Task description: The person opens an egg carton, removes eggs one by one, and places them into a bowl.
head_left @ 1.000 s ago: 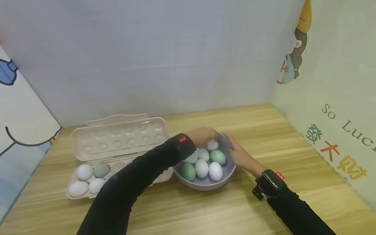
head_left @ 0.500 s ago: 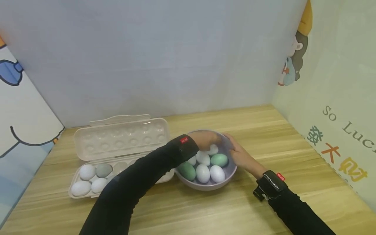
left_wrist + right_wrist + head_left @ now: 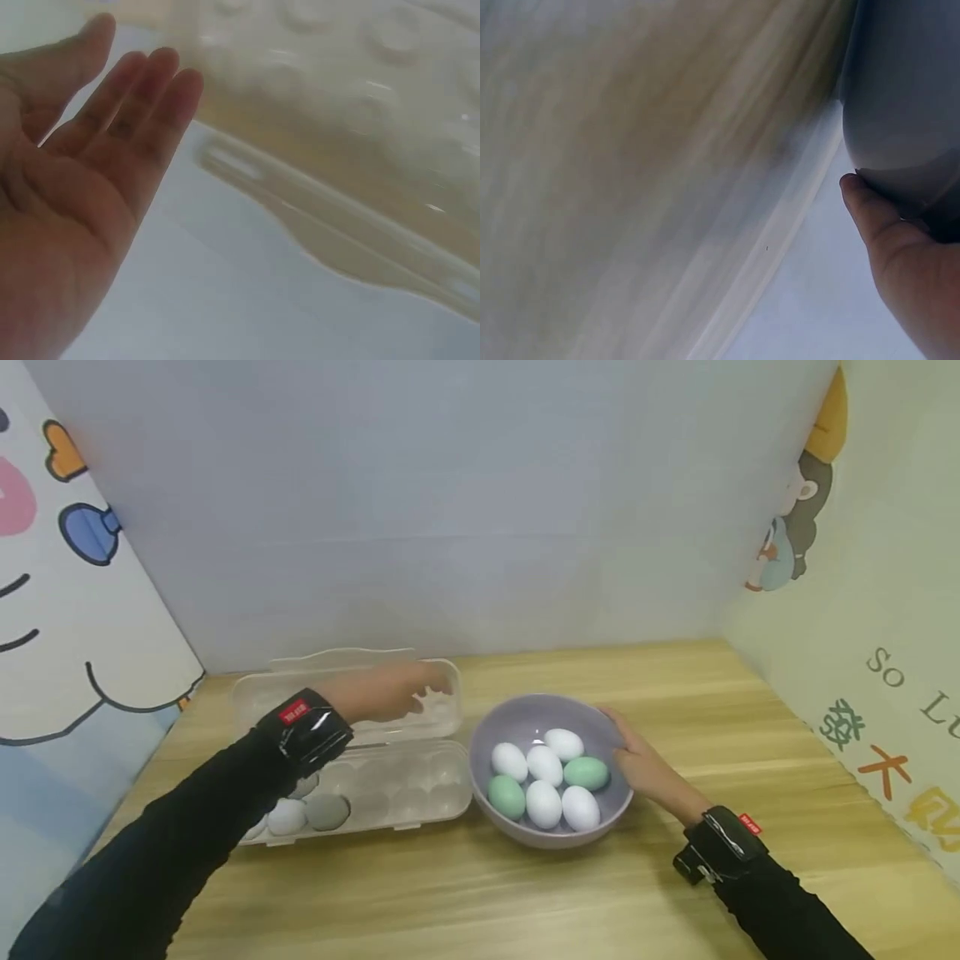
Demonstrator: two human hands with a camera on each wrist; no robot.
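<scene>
My left hand is over the raised lid of an egg carton, its palm bare and its fingers loosely straight in the left wrist view. White eggs and grey ones sit in the carton's left cups, partly hidden by my left sleeve. My right hand grips the right rim of a purple-grey bowl; in the right wrist view a digit presses the bowl's outer wall. Inside the bowl lie several white eggs and two green eggs.
The carton and bowl stand side by side on a wood-grain table. A plain pale backdrop rises behind its back edge, with printed panels to the left and right.
My left hand has come out of the bowl and moved left over the carton lid. The right hand keeps its grip on the bowl. The head view has turned slightly left.
</scene>
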